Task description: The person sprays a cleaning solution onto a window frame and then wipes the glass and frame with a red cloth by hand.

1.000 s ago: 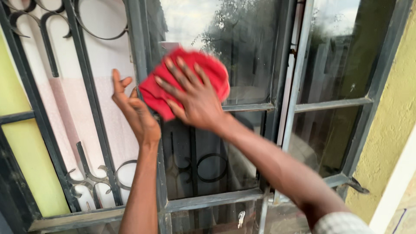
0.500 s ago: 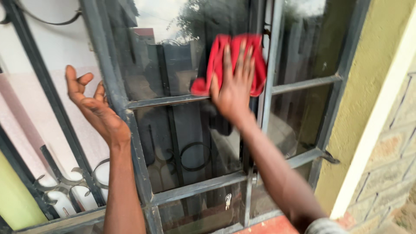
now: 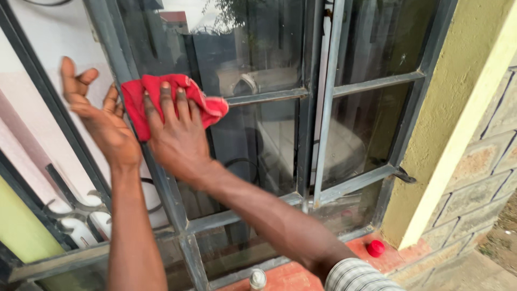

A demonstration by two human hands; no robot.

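The right hand (image 3: 180, 137) lies flat with its fingers spread, pressing a crumpled red cloth (image 3: 161, 99) against the dark glass pane (image 3: 247, 48) of a window; the cloth bunches out past the fingertips toward 12 and 3 o'clock. Just beside it, at 9 o'clock, the left hand (image 3: 99, 118) is open, fingers splayed and thumb raised, its palm against the grey metal upright of the window frame (image 3: 172, 205), holding nothing. The two hands nearly touch at the cloth's left edge. Behind the left hand, a pale wall shows through a curled black iron grille (image 3: 64, 188). At 3 o'clock from the hands, more panes sit between grey metal bars, then a yellow-green plastered wall edge (image 3: 458, 108). Down at 5 o'clock, a small red round cap (image 3: 375, 248) rests on the red-painted sill (image 3: 285, 277), and a silvery bottle top (image 3: 257, 279) stands at the bottom edge.
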